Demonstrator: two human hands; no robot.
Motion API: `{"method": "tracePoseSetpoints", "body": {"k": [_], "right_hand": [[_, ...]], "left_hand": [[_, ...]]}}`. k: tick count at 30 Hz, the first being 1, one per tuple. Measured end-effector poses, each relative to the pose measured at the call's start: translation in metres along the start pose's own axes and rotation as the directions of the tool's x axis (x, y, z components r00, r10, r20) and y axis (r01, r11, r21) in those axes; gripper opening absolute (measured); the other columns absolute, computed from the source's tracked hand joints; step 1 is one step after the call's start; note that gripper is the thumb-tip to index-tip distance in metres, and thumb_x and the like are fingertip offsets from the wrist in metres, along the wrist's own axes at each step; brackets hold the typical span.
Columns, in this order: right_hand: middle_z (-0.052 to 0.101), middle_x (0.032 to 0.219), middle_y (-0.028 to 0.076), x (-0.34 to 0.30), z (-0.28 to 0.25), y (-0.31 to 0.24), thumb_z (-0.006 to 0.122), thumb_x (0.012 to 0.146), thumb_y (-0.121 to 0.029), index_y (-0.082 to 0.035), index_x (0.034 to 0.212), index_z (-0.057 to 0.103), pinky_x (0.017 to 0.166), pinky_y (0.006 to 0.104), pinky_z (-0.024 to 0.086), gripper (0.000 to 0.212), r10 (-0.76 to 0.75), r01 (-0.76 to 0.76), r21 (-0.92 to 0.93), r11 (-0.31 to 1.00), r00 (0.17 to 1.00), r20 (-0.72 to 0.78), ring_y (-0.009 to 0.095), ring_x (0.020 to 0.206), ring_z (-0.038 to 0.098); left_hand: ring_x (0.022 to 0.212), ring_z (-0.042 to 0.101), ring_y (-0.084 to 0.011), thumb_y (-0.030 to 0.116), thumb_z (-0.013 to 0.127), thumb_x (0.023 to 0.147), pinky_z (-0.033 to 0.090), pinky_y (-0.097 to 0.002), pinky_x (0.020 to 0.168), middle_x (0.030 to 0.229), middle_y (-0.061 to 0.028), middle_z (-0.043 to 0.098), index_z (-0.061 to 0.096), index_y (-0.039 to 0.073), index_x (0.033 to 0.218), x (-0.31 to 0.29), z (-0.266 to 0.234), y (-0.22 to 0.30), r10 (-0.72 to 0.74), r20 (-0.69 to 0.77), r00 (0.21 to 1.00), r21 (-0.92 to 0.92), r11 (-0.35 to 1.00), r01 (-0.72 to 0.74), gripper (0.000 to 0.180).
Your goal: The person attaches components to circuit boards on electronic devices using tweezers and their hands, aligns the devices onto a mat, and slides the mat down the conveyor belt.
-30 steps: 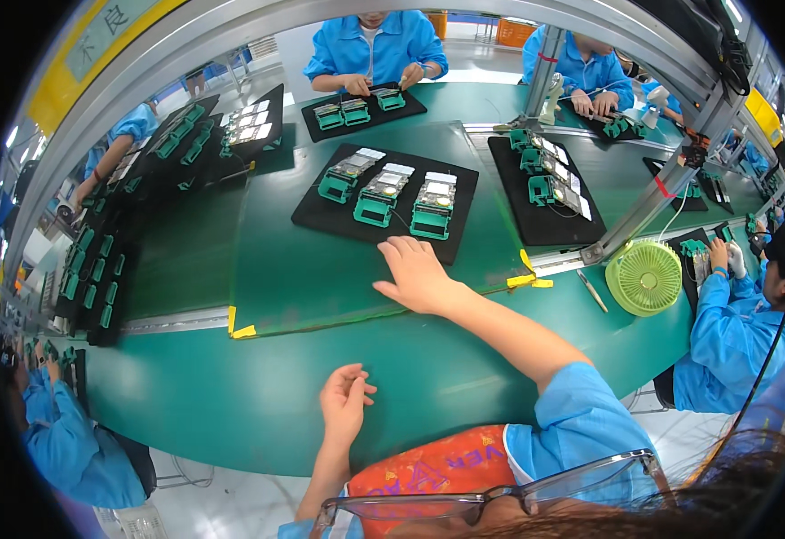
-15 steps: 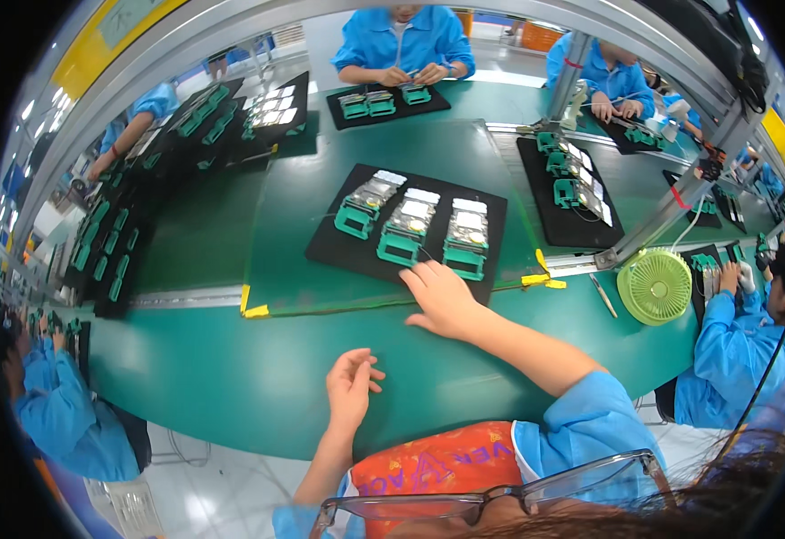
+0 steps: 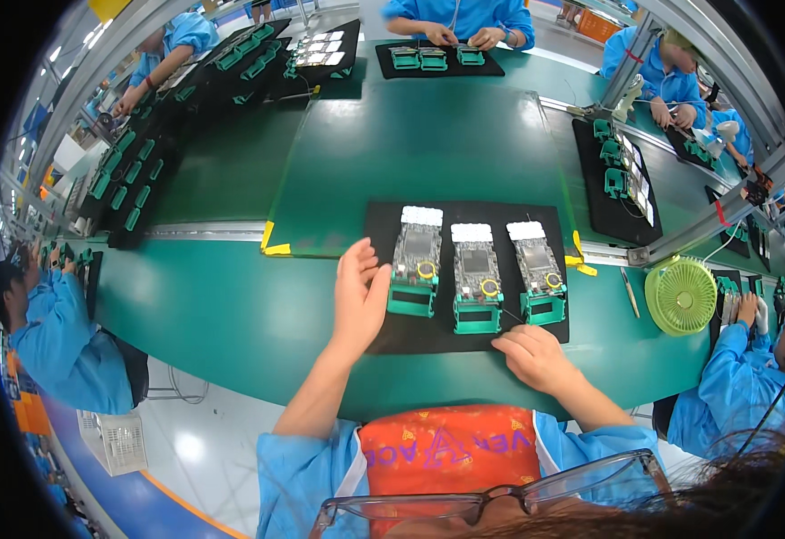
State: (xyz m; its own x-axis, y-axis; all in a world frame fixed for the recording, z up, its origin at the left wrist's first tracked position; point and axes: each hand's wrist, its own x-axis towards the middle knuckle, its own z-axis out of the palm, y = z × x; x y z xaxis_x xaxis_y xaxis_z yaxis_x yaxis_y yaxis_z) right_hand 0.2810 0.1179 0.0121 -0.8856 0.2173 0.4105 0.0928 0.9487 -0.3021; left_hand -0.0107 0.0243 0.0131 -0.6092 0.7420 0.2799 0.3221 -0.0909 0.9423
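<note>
A black mat (image 3: 433, 334) lies in front of me with three circuit board assemblies on it in a row. The left assembly (image 3: 418, 256), the middle assembly (image 3: 476, 269) and the right assembly (image 3: 536, 265) each have a white top end, a yellow ring and a green plastic frame at the near end. My left hand (image 3: 361, 292) is open beside the mat's left edge, close to the left assembly, holding nothing. With curled fingers my right hand (image 3: 536, 357) grips the mat's front edge, just below the right assembly. A thin dark wire shows near its fingertips.
A green fan (image 3: 681, 296) and a pen-like tool (image 3: 630, 293) lie to the right. Yellow tape (image 3: 272, 241) marks the bench corners. Another loaded mat (image 3: 621, 180) is at the right, near a metal post. Co-workers in blue sit around the bench; dark trays of green frames (image 3: 127, 180) fill the left.
The mat with its three assemblies has come nearer to me and turned straighter, my right hand at its front edge. My left hand has risen to the mat's left side. The view has shifted.
</note>
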Motion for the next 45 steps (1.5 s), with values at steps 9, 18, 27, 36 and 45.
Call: {"method": "tracePoseSetpoints", "body": {"k": [9,18,27,36,45], "right_hand": [[0.065,0.09,0.011,0.018,-0.025,-0.028,0.066,0.073,0.004,-0.004,0.095,0.064,0.071,0.0357,0.051,0.024,0.217,-0.192,0.332,0.923,0.976,-0.037,0.026,0.08,0.063],[0.055,0.104,0.003,0.07,-0.015,-0.027,0.058,0.091,-0.005,-0.002,0.106,0.054,0.064,0.0201,0.043,0.017,0.595,-0.344,0.932,0.109,0.774,0.216,0.003,0.075,0.05],[0.051,0.097,0.005,0.11,-0.004,-0.028,0.074,0.079,-0.012,-0.001,0.108,0.058,0.059,0.0211,0.04,0.035,0.441,-0.358,0.716,0.6,0.894,0.077,0.006,0.066,0.046],[0.068,0.096,0.015,0.116,0.006,-0.021,0.058,0.094,-0.006,-0.004,0.092,0.059,0.046,0.0168,0.037,0.003,0.536,-0.294,0.95,-0.104,0.788,0.302,0.004,0.055,0.053],[0.068,0.088,0.011,0.11,0.002,-0.012,0.058,0.095,-0.01,-0.004,0.098,0.059,0.038,0.0167,0.033,0.007,0.652,-0.074,0.978,-0.193,0.736,0.184,0.006,0.057,0.057]], "left_hand": [[0.1,0.061,-0.021,-0.008,0.062,0.079,0.052,-0.0314,0.082,0.12,-0.0184,0.055,0.037,-0.007,0.137,0.038,0.014,-0.019,-0.511,0.283,0.811,-0.124,0.819,0.56,0.063],[0.089,0.066,-0.0196,-0.019,0.059,0.073,0.055,-0.0317,0.077,0.099,-0.0111,0.066,0.06,-0.001,0.098,-0.009,-0.031,0.058,0.113,0.278,0.954,-0.242,0.969,-0.044,0.031],[0.088,0.069,-0.0314,-0.018,0.061,0.069,0.058,-0.0389,0.078,0.092,-0.0154,0.066,0.064,0.0,0.085,-0.054,-0.033,0.066,0.544,0.378,0.749,-0.113,0.83,-0.546,0.024],[0.088,0.068,-0.0231,-0.019,0.059,0.074,0.057,-0.0341,0.077,0.101,-0.0154,0.068,0.061,0.0,0.101,-0.06,-0.032,0.056,0.266,0.248,0.932,-0.302,0.935,-0.187,0.033],[0.083,0.064,-0.0116,-0.011,0.062,0.083,0.053,-0.0251,0.075,0.094,-0.0084,0.068,0.062,-0.002,0.101,-0.045,-0.024,0.037,-0.341,0.221,0.914,-0.568,0.717,0.405,0.02]]}}
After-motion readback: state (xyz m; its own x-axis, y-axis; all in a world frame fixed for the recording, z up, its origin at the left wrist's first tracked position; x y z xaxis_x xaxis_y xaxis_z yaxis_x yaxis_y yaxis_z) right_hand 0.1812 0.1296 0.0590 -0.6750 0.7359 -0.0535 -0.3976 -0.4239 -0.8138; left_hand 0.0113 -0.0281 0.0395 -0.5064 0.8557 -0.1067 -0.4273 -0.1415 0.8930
